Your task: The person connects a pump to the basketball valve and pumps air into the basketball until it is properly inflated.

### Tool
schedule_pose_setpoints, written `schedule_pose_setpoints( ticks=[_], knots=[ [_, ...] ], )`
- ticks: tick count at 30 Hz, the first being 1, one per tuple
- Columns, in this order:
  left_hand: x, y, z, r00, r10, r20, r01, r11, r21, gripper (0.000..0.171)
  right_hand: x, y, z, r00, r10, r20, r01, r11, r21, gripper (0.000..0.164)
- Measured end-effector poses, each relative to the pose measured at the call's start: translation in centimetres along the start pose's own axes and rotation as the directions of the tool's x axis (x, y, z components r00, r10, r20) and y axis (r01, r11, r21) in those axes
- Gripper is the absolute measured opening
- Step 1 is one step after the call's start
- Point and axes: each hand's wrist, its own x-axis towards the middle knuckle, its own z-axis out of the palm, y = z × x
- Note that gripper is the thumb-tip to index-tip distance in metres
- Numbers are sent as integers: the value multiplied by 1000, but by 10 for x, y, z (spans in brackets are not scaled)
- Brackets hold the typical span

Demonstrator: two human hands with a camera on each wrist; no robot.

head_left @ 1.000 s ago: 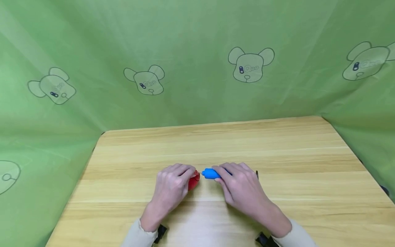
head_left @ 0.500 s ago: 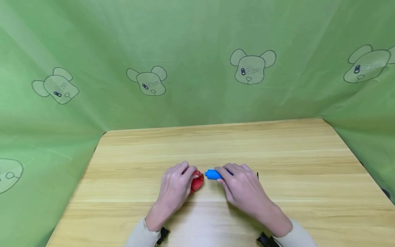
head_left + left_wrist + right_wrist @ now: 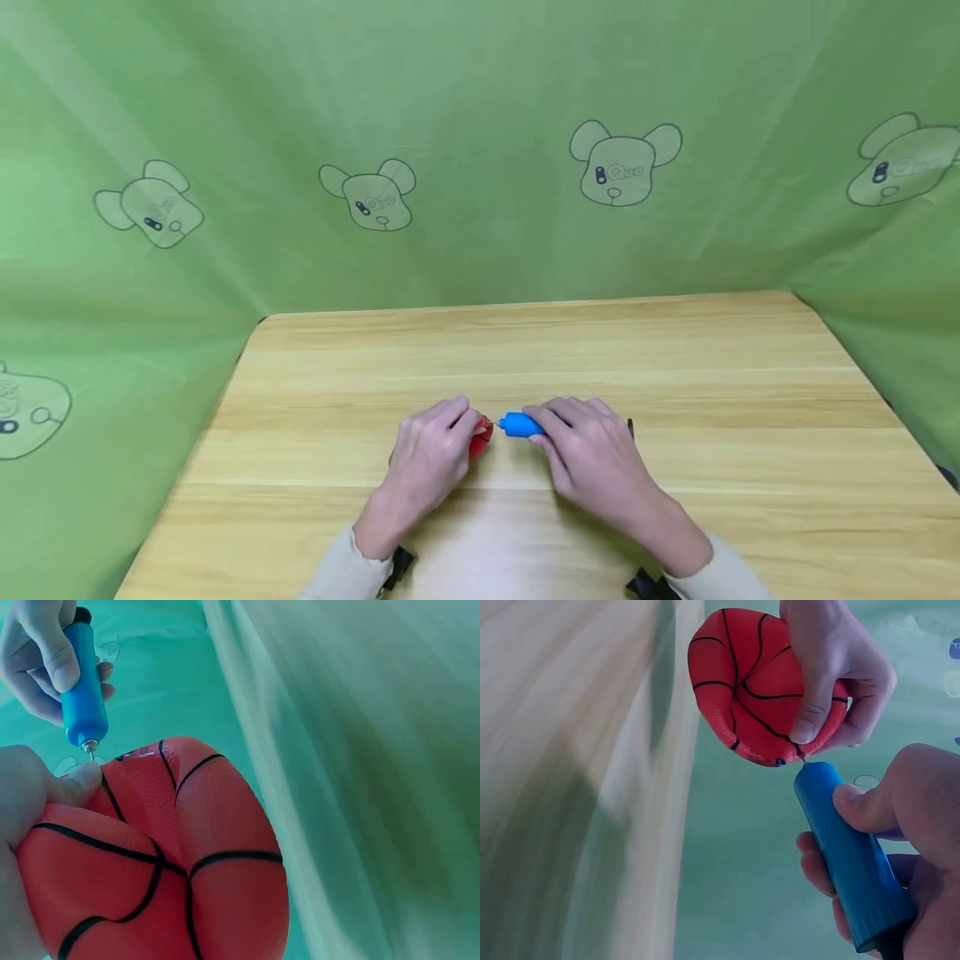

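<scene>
My left hand (image 3: 431,454) grips a partly deflated red toy basketball (image 3: 232,892) with black lines, its side caved in with deep folds. The left thumb presses the ball close to where a thin metal needle (image 3: 91,756) meets it. That needle sticks out of the end of a blue hand pump (image 3: 851,851), whose other end is black. My right hand (image 3: 592,450) wraps its fingers and thumb around the pump's body. In the head view the left hand hides most of the ball (image 3: 481,439), and the pump (image 3: 520,425) points left at it.
Both hands are over a light wood-grain table (image 3: 525,350). A green cloth (image 3: 480,250) printed with bear-head outlines hangs behind the table and along its sides. Black straps with small devices (image 3: 651,583) sit at both wrists.
The head view has shifted slightly. The ball tips a little in the left hand, showing more of itself half a second ago and less now. Both hands keep their holds.
</scene>
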Motion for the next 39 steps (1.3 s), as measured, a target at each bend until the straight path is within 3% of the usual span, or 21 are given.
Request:
schedule_pose_setpoints(
  ticks=[11, 20, 27, 39],
  knots=[
    [6, 6, -10, 998, 18, -52, -19, 1000, -19, 16, 1, -1, -3, 998, -9, -69, 14, 998, 62, 20],
    [3, 8, -11, 998, -8, -67, 2, 996, -90, 20, 8, -6, -6, 995, -72, -63, 72, 997, 3, 20],
    [3, 9, -12, 997, -15, -81, 0, 983, -182, 20, 10, -6, -7, 993, -89, -73, 91, 996, 21, 21],
    [8, 17, -12, 997, 6, -82, -25, 973, -229, 20, 8, -3, -7, 992, -93, -85, 99, 993, 67, 21]
  ],
)
